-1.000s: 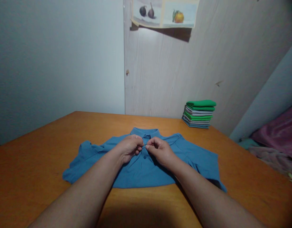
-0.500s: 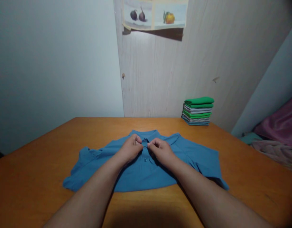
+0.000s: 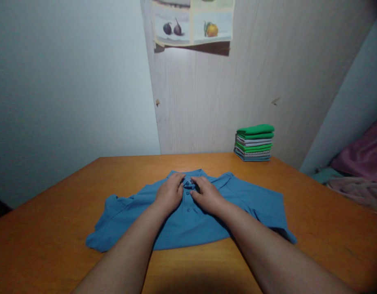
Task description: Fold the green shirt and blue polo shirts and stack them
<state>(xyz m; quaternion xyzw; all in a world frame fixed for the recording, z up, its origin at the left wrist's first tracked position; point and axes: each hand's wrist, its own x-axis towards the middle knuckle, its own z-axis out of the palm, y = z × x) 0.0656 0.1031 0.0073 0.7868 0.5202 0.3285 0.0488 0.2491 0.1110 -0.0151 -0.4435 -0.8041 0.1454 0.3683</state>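
Observation:
A blue short-sleeved shirt (image 3: pixel 206 228) with a collar and a buttoned placket lies spread on the table, collar at the far side. Both my hands rest on it, one on each side of the placket. My left hand (image 3: pixel 170 191) lies over the fabric just below the collar, fingers stretched forward, holding nothing that I can see. My right hand (image 3: pixel 208 195) touches the other placket edge, its thumb and forefinger apart. Between the hands, a small fold of the placket stands slightly raised near the top button. Lower buttons (image 3: pixel 188 210) show below it.
The shirt lies on an orange-brown wooden table (image 3: pixel 47 241). At its far right stands a neat stack of folded clothes (image 3: pixel 255 143), green on top. Pink and pale fabrics (image 3: pixel 356 163) lie beyond the right edge. A fruit picture sheet (image 3: pixel 192 24) hangs on the wall behind.
My fingers have loosened from a pinch at the top of the placket and now lie flatter and more spread. The camera view has shifted slightly; the shirt stays in place.

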